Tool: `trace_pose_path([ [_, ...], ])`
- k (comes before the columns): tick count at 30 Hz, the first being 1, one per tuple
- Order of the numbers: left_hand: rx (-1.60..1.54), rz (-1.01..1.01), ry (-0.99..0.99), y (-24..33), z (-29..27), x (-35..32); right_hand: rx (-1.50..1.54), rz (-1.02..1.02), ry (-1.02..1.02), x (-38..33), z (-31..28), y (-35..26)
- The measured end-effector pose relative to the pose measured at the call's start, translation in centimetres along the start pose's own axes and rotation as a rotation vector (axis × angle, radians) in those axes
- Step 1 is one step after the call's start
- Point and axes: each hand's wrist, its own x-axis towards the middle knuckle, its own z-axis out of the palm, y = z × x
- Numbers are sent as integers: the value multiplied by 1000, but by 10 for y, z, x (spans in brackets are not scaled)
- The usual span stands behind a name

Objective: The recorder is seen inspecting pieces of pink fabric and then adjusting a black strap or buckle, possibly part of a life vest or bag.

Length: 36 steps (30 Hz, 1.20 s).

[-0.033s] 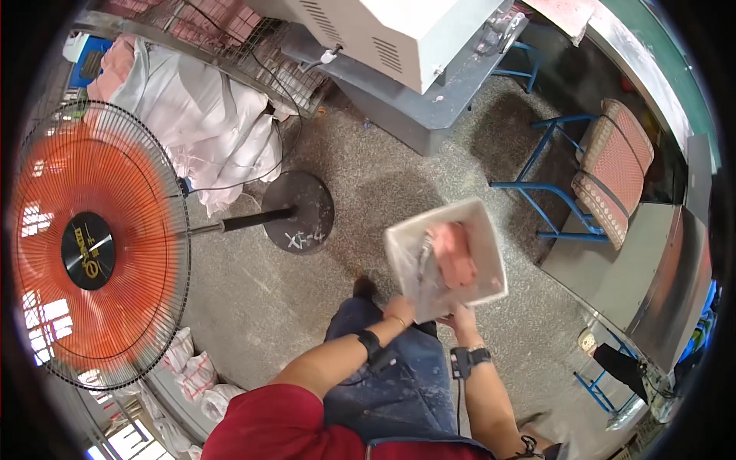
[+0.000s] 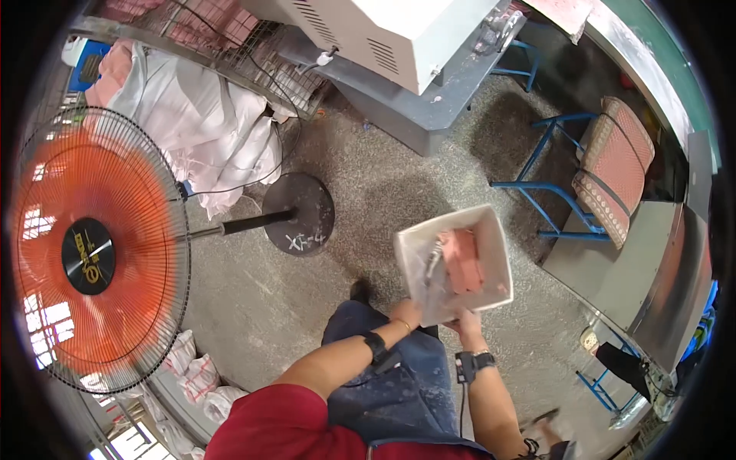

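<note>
A whitish open-topped plastic bin (image 2: 502, 261) is held out in front of my body, above the floor. Pinkish-red block-like pieces (image 2: 462, 261) lie inside it, beside a thin greyish item that I cannot make out. My left hand (image 2: 406, 313) grips the bin's near-left corner. At the near side, my right hand (image 2: 466, 323) has hold of it, with the fingers partly hidden by the bin wall. Both wrists wear black straps with small boxes.
Left stands a large orange fan (image 2: 146, 253) on a round black base (image 2: 299, 213). Ahead is a light machine (image 2: 368, 38) on a grey stand (image 2: 429, 126). White sacks (image 2: 222, 107) lie far left. A blue-framed chair (image 2: 613, 169) with a pink cushion stands right, near a metal bench (image 2: 613, 268).
The bin and both hands have shifted slightly to the right and a little nearer to me. At the lower right, a foot shows more than before.
</note>
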Motion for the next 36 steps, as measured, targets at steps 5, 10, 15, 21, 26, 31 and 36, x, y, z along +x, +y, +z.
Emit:
trace_pose_path([
  [5, -444, -119, -727, 12, 10, 64, 94, -99, 144, 25, -79, 4],
  [10, -271, -190, -542, -63, -65, 223, 194, -103, 231, 99, -90, -9],
  [15, 325, -65, 17, -153, -178, 354, 278, -75, 337, 170, -59, 14],
  [21, 341, -281, 240, -197, -286, 452, 430, -252, 179, 200, -43, 37],
  [26, 132, -457, 277, -249, -339, 547, 268, -216, 251, 192, -53, 30],
  [31, 51, -107, 758, -303, -351, 627, 205, -300, 181, 185, -35, 21],
  [36, 212, 9, 830, -324, -378, 673, 189, -185, 297, 180, -2, 6],
])
